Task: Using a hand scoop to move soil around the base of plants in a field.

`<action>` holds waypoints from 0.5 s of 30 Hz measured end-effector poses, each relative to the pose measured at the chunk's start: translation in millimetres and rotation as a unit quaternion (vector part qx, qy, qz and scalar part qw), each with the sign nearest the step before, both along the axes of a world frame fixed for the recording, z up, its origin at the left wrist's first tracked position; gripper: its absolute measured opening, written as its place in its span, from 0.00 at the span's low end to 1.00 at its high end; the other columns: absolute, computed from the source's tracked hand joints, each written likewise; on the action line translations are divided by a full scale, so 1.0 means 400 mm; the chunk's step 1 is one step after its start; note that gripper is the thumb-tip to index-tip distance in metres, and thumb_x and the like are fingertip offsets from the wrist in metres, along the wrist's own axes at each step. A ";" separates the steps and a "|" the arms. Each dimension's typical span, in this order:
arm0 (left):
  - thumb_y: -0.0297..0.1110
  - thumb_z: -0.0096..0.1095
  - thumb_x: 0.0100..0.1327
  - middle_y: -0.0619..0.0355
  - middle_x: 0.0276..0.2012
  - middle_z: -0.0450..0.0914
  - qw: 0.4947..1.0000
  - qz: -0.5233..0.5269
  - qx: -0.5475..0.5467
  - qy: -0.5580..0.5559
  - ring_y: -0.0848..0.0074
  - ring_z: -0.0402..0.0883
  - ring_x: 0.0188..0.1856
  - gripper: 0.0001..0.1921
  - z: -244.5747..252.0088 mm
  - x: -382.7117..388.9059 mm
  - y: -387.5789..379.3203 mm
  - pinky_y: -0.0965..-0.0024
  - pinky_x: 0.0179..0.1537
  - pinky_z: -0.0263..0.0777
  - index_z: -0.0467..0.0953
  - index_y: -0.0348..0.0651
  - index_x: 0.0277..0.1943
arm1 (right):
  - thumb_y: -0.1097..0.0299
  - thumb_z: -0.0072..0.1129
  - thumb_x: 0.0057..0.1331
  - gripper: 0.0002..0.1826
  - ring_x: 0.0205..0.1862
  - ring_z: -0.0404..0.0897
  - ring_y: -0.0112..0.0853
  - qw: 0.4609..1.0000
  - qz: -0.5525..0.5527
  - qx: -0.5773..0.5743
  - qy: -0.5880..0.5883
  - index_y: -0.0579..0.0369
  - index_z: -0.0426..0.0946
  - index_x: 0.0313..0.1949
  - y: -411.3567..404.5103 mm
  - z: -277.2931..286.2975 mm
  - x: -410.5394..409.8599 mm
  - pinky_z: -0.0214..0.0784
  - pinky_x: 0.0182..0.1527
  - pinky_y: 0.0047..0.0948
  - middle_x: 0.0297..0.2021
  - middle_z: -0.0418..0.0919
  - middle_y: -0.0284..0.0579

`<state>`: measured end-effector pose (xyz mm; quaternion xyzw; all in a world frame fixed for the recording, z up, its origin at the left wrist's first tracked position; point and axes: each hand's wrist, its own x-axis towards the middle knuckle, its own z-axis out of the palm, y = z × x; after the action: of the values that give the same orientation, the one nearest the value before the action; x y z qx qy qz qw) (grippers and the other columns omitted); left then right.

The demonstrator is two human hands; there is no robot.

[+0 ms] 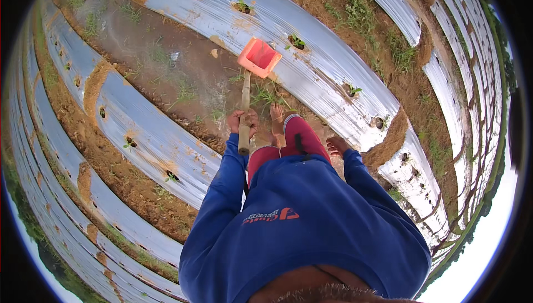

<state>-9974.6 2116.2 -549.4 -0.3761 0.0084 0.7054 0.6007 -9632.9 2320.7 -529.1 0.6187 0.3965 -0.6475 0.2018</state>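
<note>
My left hand (pixel 243 123) is closed around a bamboo pole (pixel 245 94) near its lower end. At the pole's far end sits an open-topped red plastic container (pixel 260 58), tilted, above the edge of a raised bed covered in silvery plastic mulch (pixel 200 7). Close to the container, a small green seedling (pixel 297 41) stands in a round hole of the mulch. My right hand (pixel 337 145) hangs beside my right thigh, fingers apart and slightly bent, holding nothing that I can see.
A muddy, wet furrow (pixel 137 57) with grass tufts runs between two mulched beds. My bare foot (pixel 276 111) is in it. Another mulched bed (pixel 141 124) with seedlings in holes lies to the left. Bands of bare soil (pixel 96 86) cross the beds. More rows extend on both sides.
</note>
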 end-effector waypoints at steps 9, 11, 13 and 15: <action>0.34 0.46 0.42 0.58 0.18 0.64 0.930 -0.247 -0.117 0.246 0.76 0.63 0.16 0.10 0.058 -0.158 0.322 0.78 0.17 0.62 0.62 0.35 0.24 | 0.57 0.51 0.52 0.11 0.19 0.65 0.21 0.997 -0.058 -0.025 0.047 0.48 0.66 0.28 -0.010 -0.094 -0.101 0.58 0.20 0.23 0.19 0.64 0.30; 0.39 0.46 0.41 0.55 0.19 0.67 0.919 -0.279 -0.101 0.259 0.71 0.65 0.16 0.14 0.050 -0.165 0.388 0.74 0.16 0.63 0.64 0.34 0.24 | 0.57 0.51 0.52 0.11 0.19 0.65 0.21 0.997 -0.064 -0.039 0.029 0.48 0.66 0.29 -0.003 -0.113 -0.127 0.59 0.20 0.23 0.20 0.64 0.30; 0.43 0.45 0.40 0.55 0.17 0.67 0.894 -0.327 -0.104 0.288 0.69 0.65 0.13 0.16 0.010 -0.180 0.434 0.70 0.13 0.63 0.64 0.35 0.21 | 0.57 0.51 0.52 0.11 0.19 0.65 0.21 0.995 -0.075 -0.030 0.054 0.48 0.67 0.29 0.005 -0.128 -0.156 0.59 0.21 0.24 0.20 0.65 0.31; 0.44 0.43 0.39 0.54 0.15 0.67 0.874 -0.321 -0.155 0.329 0.69 0.65 0.11 0.15 -0.038 -0.182 0.465 0.70 0.11 0.61 0.64 0.37 0.19 | 0.58 0.50 0.52 0.10 0.19 0.66 0.21 0.994 -0.087 -0.037 0.052 0.48 0.67 0.29 0.025 -0.140 -0.194 0.59 0.20 0.23 0.20 0.65 0.31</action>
<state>-10047.3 2302.1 -564.7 -0.1875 0.4351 0.5463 0.6907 -9710.6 2330.7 -585.1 0.6086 0.3263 -0.7082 0.1467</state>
